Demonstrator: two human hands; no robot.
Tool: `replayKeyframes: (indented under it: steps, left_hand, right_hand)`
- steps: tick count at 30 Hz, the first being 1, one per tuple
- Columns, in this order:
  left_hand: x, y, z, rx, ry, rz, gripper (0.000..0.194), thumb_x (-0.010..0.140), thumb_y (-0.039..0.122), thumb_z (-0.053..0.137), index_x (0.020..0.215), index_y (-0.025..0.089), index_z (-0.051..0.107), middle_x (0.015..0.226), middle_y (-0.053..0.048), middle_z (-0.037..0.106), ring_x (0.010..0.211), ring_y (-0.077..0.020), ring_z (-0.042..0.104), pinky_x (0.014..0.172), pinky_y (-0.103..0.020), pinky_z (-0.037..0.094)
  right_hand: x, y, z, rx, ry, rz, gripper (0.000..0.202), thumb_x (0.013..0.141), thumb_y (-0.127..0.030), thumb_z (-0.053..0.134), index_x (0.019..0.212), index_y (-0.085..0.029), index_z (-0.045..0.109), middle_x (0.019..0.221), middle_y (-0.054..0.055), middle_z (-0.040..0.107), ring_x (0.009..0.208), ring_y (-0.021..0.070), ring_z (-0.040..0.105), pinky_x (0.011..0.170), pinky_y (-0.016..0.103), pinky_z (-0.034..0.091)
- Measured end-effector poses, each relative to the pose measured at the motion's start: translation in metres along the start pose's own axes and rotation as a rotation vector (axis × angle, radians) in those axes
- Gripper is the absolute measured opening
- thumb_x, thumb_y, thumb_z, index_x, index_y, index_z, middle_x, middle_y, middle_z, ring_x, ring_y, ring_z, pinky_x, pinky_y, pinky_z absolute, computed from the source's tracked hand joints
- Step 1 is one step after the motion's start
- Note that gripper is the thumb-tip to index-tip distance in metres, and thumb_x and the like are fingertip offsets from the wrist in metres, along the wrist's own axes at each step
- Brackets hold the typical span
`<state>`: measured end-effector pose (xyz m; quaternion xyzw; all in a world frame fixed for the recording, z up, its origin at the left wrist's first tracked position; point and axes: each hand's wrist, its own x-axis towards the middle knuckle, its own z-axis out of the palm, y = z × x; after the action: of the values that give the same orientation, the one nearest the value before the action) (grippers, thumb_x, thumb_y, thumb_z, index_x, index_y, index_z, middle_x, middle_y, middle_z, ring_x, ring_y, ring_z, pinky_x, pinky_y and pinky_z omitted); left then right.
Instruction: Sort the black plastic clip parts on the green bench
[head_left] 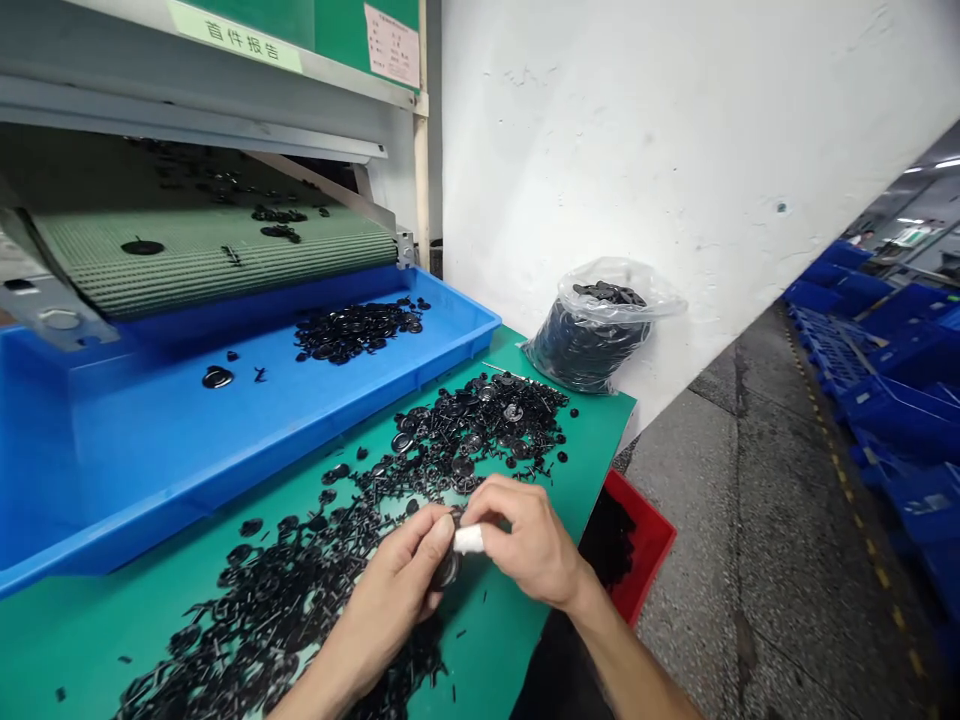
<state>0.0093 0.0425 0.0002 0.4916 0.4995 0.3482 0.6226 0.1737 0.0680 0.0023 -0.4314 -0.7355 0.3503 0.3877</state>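
My left hand [409, 565] is closed on a dark round part [448, 570], which is partly hidden by the fingers. Touching it from the right, my right hand [529, 535] has its fingers pinched close to the same part. Something white [469, 540] is wrapped around a finger or thumb of my right hand. Whether the right fingers grip the part themselves is hard to see. Both hands are over the green tabletop [499, 625], beside heaps of small black parts [300, 580], some disc-shaped and some thin.
A blue tray [172, 430] with black parts lies below a green conveyor belt [202, 250] at left. A clear bag [585, 340] full of black pieces leans on the white wall [637, 130]. Below the table's right edge is a red bin [652, 535]. Blue crates [900, 400] line the far right.
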Motion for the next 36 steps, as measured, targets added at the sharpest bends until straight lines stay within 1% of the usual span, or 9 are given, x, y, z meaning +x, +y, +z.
replayKeyframes:
  steps: [4, 9, 14, 17, 19, 23, 30, 33, 36]
  left_hand:
    - [0.002, 0.002, -0.005, 0.215, -0.036, 0.107, 0.039, 0.088, 0.054, 0.050, 0.066, 0.022, 0.052, 0.063, 0.004, 0.043, 0.061, -0.0153, 0.038, 0.054, -0.025, 0.034]
    - [0.003, -0.001, -0.004, 0.296, -0.027, 0.120, 0.039, 0.091, 0.054, 0.043, 0.070, 0.022, 0.053, 0.066, 0.003, 0.044, 0.063, -0.0161, 0.039, 0.057, -0.026, 0.034]
    - [0.006, -0.002, -0.001, -0.031, 0.012, -0.034, 0.039, 0.091, 0.056, 0.044, 0.073, 0.022, 0.049, 0.054, 0.007, 0.036, 0.048, -0.0106, 0.030, 0.042, -0.020, 0.023]
    - [0.008, 0.003, -0.006, -0.263, 0.045, -0.019, 0.036, 0.094, 0.052, 0.043, 0.077, 0.021, 0.051, 0.049, 0.008, 0.043, 0.040, -0.0065, 0.028, 0.039, -0.017, 0.022]
    - [0.009, 0.007, -0.011, -0.400, 0.065, -0.012, 0.035, 0.095, 0.049, 0.045, 0.078, 0.020, 0.055, 0.053, 0.006, 0.050, 0.038, -0.0044, 0.029, 0.036, -0.015, 0.024]
    - [0.010, 0.009, -0.017, -0.631, 0.121, 0.016, 0.032, 0.092, 0.046, 0.053, 0.076, 0.018, 0.057, 0.068, 0.003, 0.058, 0.040, -0.0033, 0.035, 0.030, -0.011, 0.027]
    - [0.015, 0.006, -0.017, -0.725, 0.145, -0.044, 0.005, 0.086, 0.019, 0.065, 0.084, 0.016, 0.062, 0.083, -0.003, 0.063, 0.054, -0.0070, 0.054, 0.029, -0.009, 0.034]
    - [0.015, 0.005, -0.017, -0.692, 0.119, -0.066, 0.012, 0.087, 0.021, 0.063, 0.098, 0.015, 0.064, 0.082, -0.002, 0.061, 0.056, -0.0074, 0.053, 0.030, -0.009, 0.035]
    - [0.014, 0.004, -0.014, -0.601, 0.087, -0.077, 0.019, 0.089, 0.033, 0.061, 0.092, 0.015, 0.063, 0.072, 0.003, 0.052, 0.048, -0.0041, 0.041, 0.030, -0.009, 0.028]
  right_hand:
    - [-0.007, 0.001, -0.012, -0.094, -0.197, 0.007, 0.035, 0.074, -0.004, 0.051, 0.101, -0.024, 0.061, 0.082, -0.003, 0.061, 0.067, 0.0117, 0.055, 0.061, 0.022, 0.043]
    - [-0.008, 0.005, -0.004, -0.078, -0.129, -0.042, 0.023, 0.083, -0.009, 0.048, 0.091, -0.021, 0.066, 0.066, -0.003, 0.058, 0.060, 0.0115, 0.053, 0.057, 0.023, 0.039]
    - [0.012, 0.014, -0.003, -0.001, -0.145, 0.043, 0.024, 0.089, -0.009, 0.045, 0.094, -0.020, 0.066, 0.055, -0.007, 0.055, 0.051, 0.0098, 0.055, 0.057, 0.021, 0.042]
    - [0.031, 0.020, -0.011, -0.267, -0.100, -0.032, 0.040, 0.083, 0.001, 0.041, 0.108, -0.020, 0.065, 0.087, 0.001, 0.064, 0.075, 0.0132, 0.061, 0.070, 0.025, 0.044]
    - [0.042, 0.022, -0.015, -0.465, -0.157, -0.052, 0.044, 0.082, 0.002, 0.041, 0.112, -0.020, 0.065, 0.105, 0.006, 0.061, 0.085, 0.0160, 0.060, 0.073, 0.027, 0.043]
    - [0.056, 0.021, -0.017, -0.641, -0.329, -0.035, 0.034, 0.084, 0.000, 0.044, 0.098, -0.019, 0.069, 0.097, 0.005, 0.060, 0.079, 0.0162, 0.056, 0.065, 0.026, 0.038]
    - [0.056, 0.025, -0.020, -0.650, -0.288, -0.050, 0.027, 0.082, 0.001, 0.044, 0.091, -0.018, 0.062, 0.084, 0.003, 0.056, 0.074, 0.0158, 0.051, 0.062, 0.026, 0.032]
    - [0.051, 0.027, -0.026, -0.635, -0.259, -0.073, 0.025, 0.086, -0.001, 0.042, 0.094, -0.018, 0.059, 0.088, 0.003, 0.056, 0.077, 0.0155, 0.051, 0.066, 0.026, 0.035]
    - [0.043, 0.024, -0.030, -0.599, -0.222, -0.122, 0.022, 0.089, -0.004, 0.040, 0.094, -0.018, 0.057, 0.090, 0.003, 0.055, 0.077, 0.0153, 0.051, 0.069, 0.027, 0.037]
